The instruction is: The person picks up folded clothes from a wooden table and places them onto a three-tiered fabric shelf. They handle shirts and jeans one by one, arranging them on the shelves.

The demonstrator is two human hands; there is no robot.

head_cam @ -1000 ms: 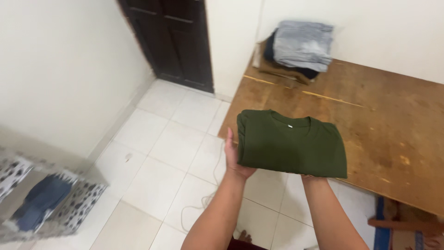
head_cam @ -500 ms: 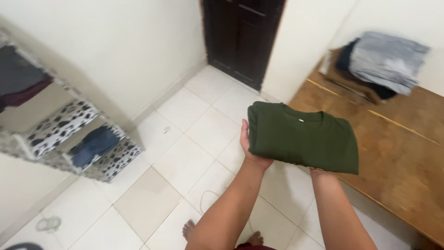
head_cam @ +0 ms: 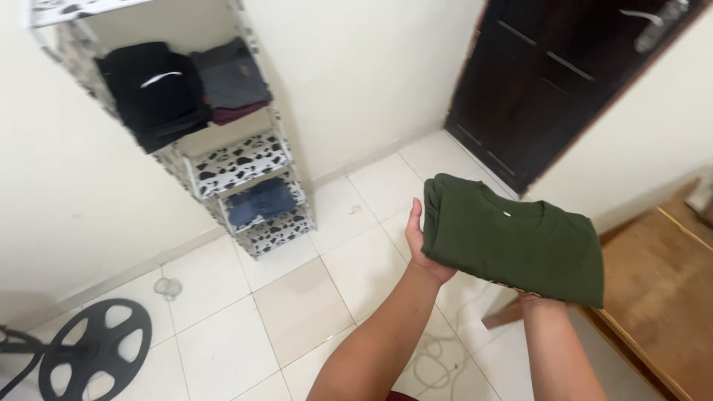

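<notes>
Folded dark green cotton T-shirt (head_cam: 516, 241) rests grasped between the left hand (head_cam: 420, 249) and the right hand (head_cam: 536, 298), whose grip is mostly hidden beneath it.

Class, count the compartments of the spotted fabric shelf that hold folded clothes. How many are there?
2. The upper compartment holds black, grey and maroon folded clothes; the lower compartment holds folded blue clothes. More compartments may sit above the frame, out of view.

One camera sits on the person's head, looking down, close to the hands (head_cam: 420, 249), floor (head_cam: 297, 304) farther below.
</notes>
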